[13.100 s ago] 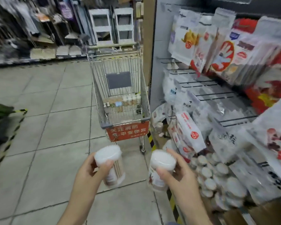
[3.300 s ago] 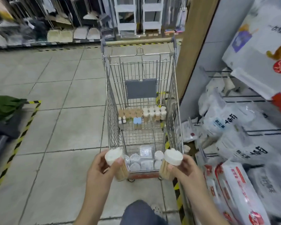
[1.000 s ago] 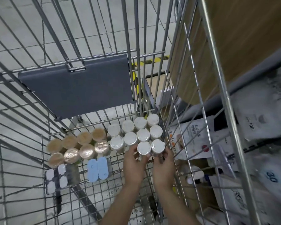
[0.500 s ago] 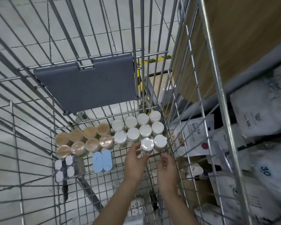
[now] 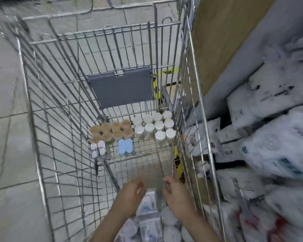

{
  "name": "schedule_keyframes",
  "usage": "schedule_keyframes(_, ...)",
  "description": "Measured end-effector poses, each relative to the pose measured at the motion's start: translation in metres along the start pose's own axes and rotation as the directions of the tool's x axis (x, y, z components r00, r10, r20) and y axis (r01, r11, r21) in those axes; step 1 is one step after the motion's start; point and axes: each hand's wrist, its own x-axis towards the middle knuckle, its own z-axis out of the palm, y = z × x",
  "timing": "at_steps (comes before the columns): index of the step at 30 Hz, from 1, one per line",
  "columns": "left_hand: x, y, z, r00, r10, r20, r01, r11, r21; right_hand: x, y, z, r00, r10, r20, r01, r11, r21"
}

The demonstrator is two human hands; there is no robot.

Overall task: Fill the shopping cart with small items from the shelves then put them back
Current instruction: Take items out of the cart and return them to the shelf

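Both hands, left (image 5: 132, 193) and right (image 5: 175, 193), hover with empty, loosely parted grips over the cart (image 5: 42, 154), the white-capped jars (image 5: 154, 126) standing upright ahead, nearer the right.

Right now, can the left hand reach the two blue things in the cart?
Probably yes. The left hand is already inside the cart, empty, and nothing stands between it and the two blue packs at the front of the raised shelf. It would just stretch forward.

Wire shopping cart (image 5: 33, 119), white-lidded jars (image 5: 154, 126) beside tan-lidded jars (image 5: 112, 131) inside, both hands (image 5: 131, 193) empty, blurred
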Motion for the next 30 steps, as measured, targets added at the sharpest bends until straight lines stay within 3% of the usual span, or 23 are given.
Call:
schedule_keyframes(2, -0.042, -0.002, -0.004, 1.0, 0.01, 0.022, -0.013, 0.988, 0.152, -0.036, -0.007, -0.012, 0.996, -0.054, 0.067, 0.06, 0.994, -0.092)
schedule_keyframes(5, -0.104, 0.002, -0.008, 0.998, 0.056, 0.014, -0.057, 0.972, 0.227, -0.093, -0.015, -0.031, 0.988, -0.115, 0.101, 0.132, 0.974, -0.184)
schedule_keyframes(12, -0.222, 0.019, -0.01, 0.981, 0.156, -0.117, -0.13, 0.97, 0.206, -0.223, -0.008, -0.058, 0.99, -0.142, 0.021, 0.142, 0.989, -0.029)
schedule_keyframes(19, -0.282, 0.071, -0.031, 0.939, 0.33, -0.096, -0.303, 0.927, 0.222, -0.348, 0.01, -0.093, 0.953, -0.063, -0.298, 0.122, 0.975, 0.185)
schedule_keyframes(25, -0.341, 0.143, -0.029, 0.784, 0.618, 0.053, -0.596, 0.726, 0.343, -0.456, 0.03, -0.08, 0.81, 0.194, -0.553, 0.04, 0.923, 0.384)
schedule_keyframes(30, -0.396, 0.153, 0.016, 0.626, 0.722, 0.294, -0.775, 0.532, 0.341, -0.54, 0.043, -0.026, 0.673, 0.305, -0.673, -0.015, 0.916, 0.4)
